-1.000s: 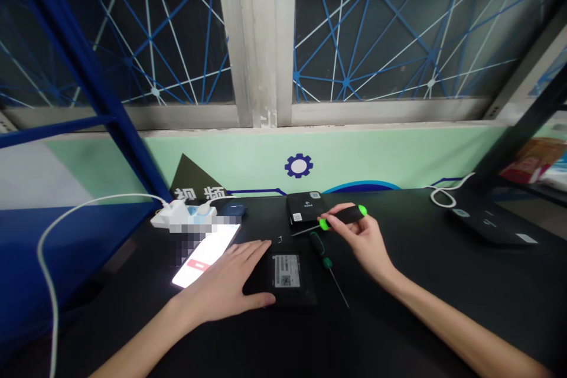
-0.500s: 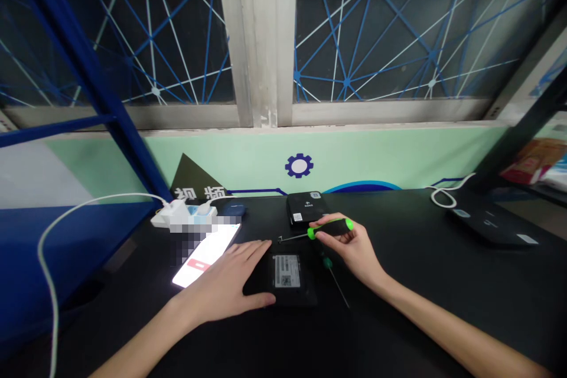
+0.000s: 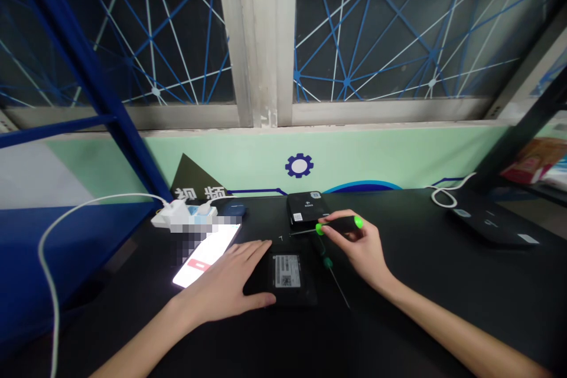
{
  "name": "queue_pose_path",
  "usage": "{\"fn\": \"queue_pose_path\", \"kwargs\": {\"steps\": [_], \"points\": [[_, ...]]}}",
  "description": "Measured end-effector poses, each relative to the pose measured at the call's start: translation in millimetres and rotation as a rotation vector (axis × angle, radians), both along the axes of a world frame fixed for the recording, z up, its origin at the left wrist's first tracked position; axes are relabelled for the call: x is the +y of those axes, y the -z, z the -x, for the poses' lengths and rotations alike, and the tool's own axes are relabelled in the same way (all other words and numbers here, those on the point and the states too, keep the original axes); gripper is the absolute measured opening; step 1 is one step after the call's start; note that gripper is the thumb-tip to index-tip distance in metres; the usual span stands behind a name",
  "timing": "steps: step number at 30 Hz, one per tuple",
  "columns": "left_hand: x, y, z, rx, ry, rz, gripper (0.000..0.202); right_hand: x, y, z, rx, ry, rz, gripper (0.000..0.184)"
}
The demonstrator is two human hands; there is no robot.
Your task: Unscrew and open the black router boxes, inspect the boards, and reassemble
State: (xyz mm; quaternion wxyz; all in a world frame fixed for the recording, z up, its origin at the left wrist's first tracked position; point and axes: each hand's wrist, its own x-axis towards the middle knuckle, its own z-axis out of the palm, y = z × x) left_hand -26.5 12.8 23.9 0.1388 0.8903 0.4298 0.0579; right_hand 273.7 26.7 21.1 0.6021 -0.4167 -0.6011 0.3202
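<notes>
Head view: a black device with a white label [image 3: 287, 271] is laid flat on the dark surface [image 3: 266, 342], its left side bordered by the left hand [image 3: 225, 280], whose thumb is spread from the other fingers; a black-and-green screwdriver [image 3: 343, 225] is pinched in the right hand's [image 3: 361, 245] fingers, its shaft pointed leftward near tiny metallic pieces [image 3: 280, 238]; a green-handled screwdriver [image 3: 327, 262] is seen just right of the device.
</notes>
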Motion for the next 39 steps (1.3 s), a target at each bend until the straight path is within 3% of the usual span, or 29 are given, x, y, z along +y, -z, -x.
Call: {"fn": "queue_pose_path", "kwargs": {"steps": [9, 21, 39], "points": [[-0.7, -1.2, -0.6, 0.02, -0.016, 0.009, 0.089, 4.1, 8.8, 1.1, -0.035, -0.043, 0.012, 0.02], [-1.2, 1.9, -3.0, 0.021, -0.044, 0.022, 0.092, 0.2, 6.9, 5.7, -0.041, -0.079, 0.03, 0.019], [-0.4, 3.6, -1.4, -0.029, -0.035, -0.008, 0.087, 8.2, 0.6, -3.8, 0.248, -0.064, 0.109, 0.027]]}}
